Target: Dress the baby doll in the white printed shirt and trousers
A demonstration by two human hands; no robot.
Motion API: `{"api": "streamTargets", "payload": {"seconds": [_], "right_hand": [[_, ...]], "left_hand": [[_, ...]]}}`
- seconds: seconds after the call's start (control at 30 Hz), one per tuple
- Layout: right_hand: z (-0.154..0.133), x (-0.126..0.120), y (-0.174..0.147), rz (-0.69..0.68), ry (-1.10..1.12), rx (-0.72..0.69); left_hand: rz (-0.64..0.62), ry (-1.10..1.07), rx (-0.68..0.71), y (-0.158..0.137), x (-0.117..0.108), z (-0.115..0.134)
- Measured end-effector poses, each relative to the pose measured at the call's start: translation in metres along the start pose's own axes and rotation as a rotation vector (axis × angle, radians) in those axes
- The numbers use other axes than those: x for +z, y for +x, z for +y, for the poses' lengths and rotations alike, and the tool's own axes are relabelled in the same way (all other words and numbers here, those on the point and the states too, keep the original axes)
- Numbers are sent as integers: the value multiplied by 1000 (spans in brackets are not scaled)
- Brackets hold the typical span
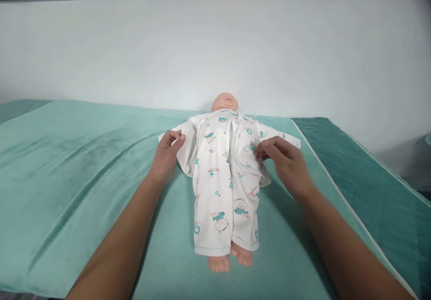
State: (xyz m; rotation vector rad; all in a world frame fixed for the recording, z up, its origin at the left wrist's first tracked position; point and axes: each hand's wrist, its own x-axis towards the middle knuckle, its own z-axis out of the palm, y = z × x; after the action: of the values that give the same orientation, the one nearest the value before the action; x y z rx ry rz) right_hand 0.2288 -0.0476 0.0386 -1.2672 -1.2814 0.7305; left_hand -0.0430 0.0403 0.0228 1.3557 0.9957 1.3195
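Observation:
A baby doll (225, 101) lies on its back, feet toward me, in a white baby shirt (218, 131) and pants (213, 210) printed with small animals. The shirt spreads at the front, its long sleeves stretched out to both sides. At the shirt's left front panel, my left hand (167, 151) is closed in a pinch on the cloth edge. My right hand (284, 161) is at the right front panel, thumb and fingers pinched together on the fabric; the fingertips are partly hidden. Below the pant cuffs, the doll's bare feet (218, 263) show.
A light green sheet (84, 178) with folds at the left covers the surface under the doll. Darker green cloth (377, 178) with a pale edge lies at the right. Behind the doll's head rises a white wall (134, 53). A dark object (422, 161) is cut off at the right edge.

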Motion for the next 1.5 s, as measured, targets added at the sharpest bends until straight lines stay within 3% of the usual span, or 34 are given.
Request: {"api": "streamTargets", "payload": {"seconds": [0.07, 0.17, 0.23, 0.33, 0.4, 0.47, 0.57, 0.63, 0.7, 0.83, 0.93, 1.0, 1.2, 1.43, 1.5], "right_hand": [[5, 0, -1, -25, -219, -15], [6, 6, -6, -94, -364, -100], [6, 9, -9, -112, -384, -127], [8, 12, -11, -128, -342, -68], [9, 13, -12, -141, -309, -31], [9, 12, -13, -121, -312, -50], [5, 13, -8, 23, -342, -154], [1, 17, 3, 143, -359, -203], [-4, 24, 23, 213, -391, -187], [-16, 46, 75, 212, -572, 6], [-20, 59, 107, 71, -784, 168], [-18, 62, 120, -6, -858, 213], [-5, 46, 131, -102, -633, 226], [-1, 51, 138, 11, -142, 168], [-3, 56, 138, 69, -113, 127]], "left_hand": [[0, -130, 11, -5, 5, 8], [-22, -156, 94, -18, 20, 21], [-127, -31, 197, -28, 33, 28], [-382, 310, 320, -40, 50, 32], [-442, 405, 371, -45, 54, 29], [-378, 352, 401, -47, 53, 25], [-149, 280, 400, -40, 46, 18], [-1, 334, 349, -27, 42, 14], [70, 414, 271, -8, 40, 11], [-14, 565, 276, 36, 54, 16], [-129, 685, 327, 63, 73, 25], [-144, 684, 290, 78, 84, 29], [25, 494, 158, 107, 93, 24], [-132, 475, 100, 103, 88, 21], [-140, 453, 96, 103, 88, 20]]}}
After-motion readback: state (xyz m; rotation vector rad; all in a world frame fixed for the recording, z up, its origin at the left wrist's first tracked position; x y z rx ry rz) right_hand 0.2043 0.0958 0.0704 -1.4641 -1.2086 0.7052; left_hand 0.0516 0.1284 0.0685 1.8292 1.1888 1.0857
